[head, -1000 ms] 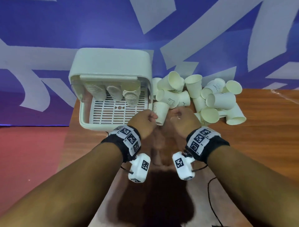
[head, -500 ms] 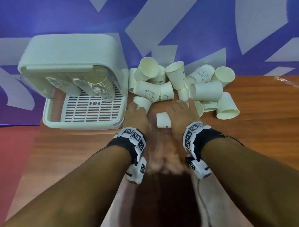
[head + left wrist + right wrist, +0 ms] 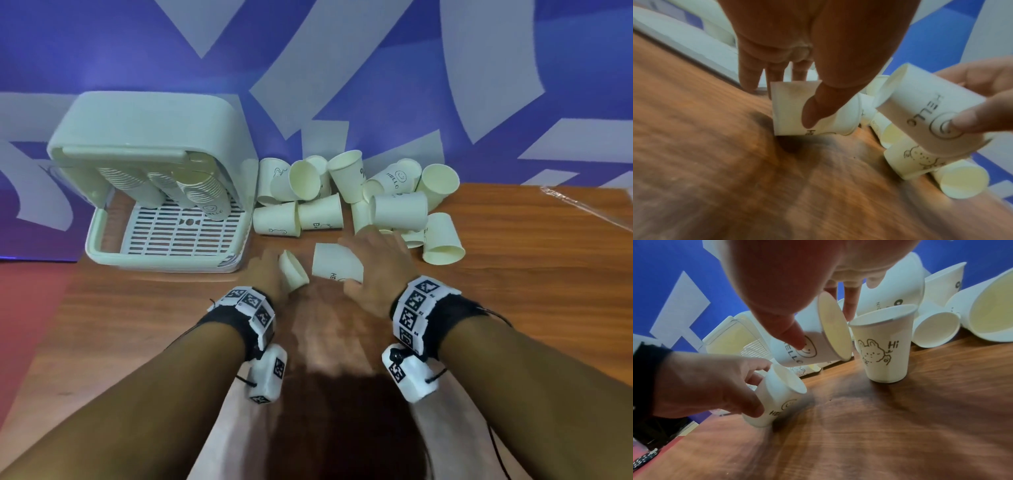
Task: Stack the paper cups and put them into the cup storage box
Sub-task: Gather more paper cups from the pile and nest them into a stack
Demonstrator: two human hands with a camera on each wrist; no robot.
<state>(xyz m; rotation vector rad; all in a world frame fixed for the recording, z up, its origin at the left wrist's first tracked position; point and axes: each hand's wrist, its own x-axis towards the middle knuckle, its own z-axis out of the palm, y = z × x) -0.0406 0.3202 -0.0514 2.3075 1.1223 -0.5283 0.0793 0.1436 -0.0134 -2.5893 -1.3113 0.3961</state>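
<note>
My left hand (image 3: pixel 270 277) grips a white paper cup (image 3: pixel 292 273) between thumb and fingers, its base low over the wooden table (image 3: pixel 137 325). In the left wrist view this cup (image 3: pixel 791 110) is tilted. My right hand (image 3: pixel 371 263) holds a second "HELLO" cup (image 3: pixel 337 263) on its side, mouth toward the right (image 3: pixel 818 340). The two cups are a small gap apart. A pile of loose paper cups (image 3: pixel 363 198) lies behind the hands. The pale green cup storage box (image 3: pixel 147 137) stands open at the left, with three cup stacks (image 3: pixel 202 192) leaning inside.
An upright cup with a rabbit and "Hi" (image 3: pixel 884 344) stands just right of the right hand's cup. The box's slotted tray (image 3: pixel 178 233) is bare in front. A blue and white wall (image 3: pixel 376 68) backs the table. A clear plastic wrapper (image 3: pixel 589 205) lies far right.
Both hands reached into the pile, and each has come back toward me with one cup. The head view has shifted, so the box sits further left.
</note>
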